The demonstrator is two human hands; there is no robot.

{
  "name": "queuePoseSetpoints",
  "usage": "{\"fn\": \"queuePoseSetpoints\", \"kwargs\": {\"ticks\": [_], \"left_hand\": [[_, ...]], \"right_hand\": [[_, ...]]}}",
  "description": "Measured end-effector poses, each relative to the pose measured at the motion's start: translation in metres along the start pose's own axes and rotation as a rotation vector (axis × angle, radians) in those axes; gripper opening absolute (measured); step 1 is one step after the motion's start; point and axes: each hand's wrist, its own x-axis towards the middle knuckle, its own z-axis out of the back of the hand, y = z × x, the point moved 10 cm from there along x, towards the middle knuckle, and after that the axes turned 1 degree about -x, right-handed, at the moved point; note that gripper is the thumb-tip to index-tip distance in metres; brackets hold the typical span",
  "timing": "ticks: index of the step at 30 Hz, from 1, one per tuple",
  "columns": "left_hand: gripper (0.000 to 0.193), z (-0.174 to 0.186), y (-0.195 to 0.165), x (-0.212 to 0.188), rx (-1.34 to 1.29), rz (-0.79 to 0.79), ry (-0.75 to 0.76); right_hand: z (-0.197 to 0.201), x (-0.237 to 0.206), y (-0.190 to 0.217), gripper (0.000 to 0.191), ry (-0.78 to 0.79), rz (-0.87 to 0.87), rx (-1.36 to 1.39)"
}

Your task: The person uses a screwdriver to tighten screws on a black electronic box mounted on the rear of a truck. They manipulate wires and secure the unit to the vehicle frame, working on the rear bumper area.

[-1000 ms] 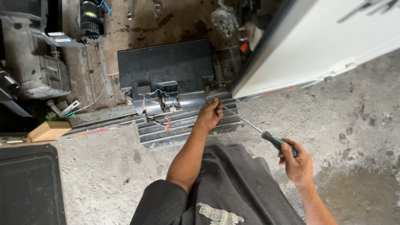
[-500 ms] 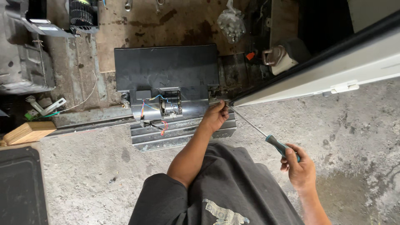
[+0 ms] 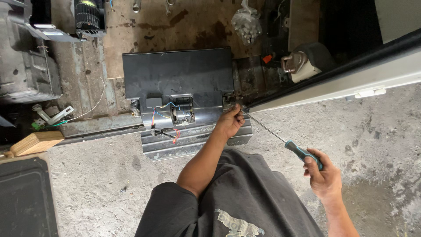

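A clear plastic bag [image 3: 247,22], knotted at its top and filled with small pale parts, lies at the far middle of the scene on the stained brown board [image 3: 175,26]. It is the only package in view. No labels, signs or screens are visible.

L arm reaches fwd toward 12 o'clock from under the dark sleeve, elbow slightly bent, forearm bare. Left hand [image 3: 229,123] sits palm-down, fingers [image 3: 237,110] curled and pinched together at the tips. R arm extends out to 4 o'clock, wrist cocked inward. Right hand [image 3: 323,176] is fisted round a handle, thumb on top, knuckles facing 10 o'clock.
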Motion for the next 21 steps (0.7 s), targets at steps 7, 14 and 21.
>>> {"fn": "queuePoseSetpoints", "kwargs": {"ticks": [7,14,21], "left_hand": [[0.021,0.007,0.004,0.000,-0.021,-0.035,-0.082],[0.023,0.027,-0.011,0.007,0.029,-0.072,-0.267],[0.014,0.028,-0.014,0.004,0.060,-0.098,-0.338]], "right_hand": [[-0.023,-0.012,-0.017,0.041,0.035,-0.231,-0.101],[-0.052,-0.018,0.078,0.041,-0.088,0.450,-0.300],[-0.074,-0.010,0.120,0.041,-0.039,0.576,-0.417]]}}
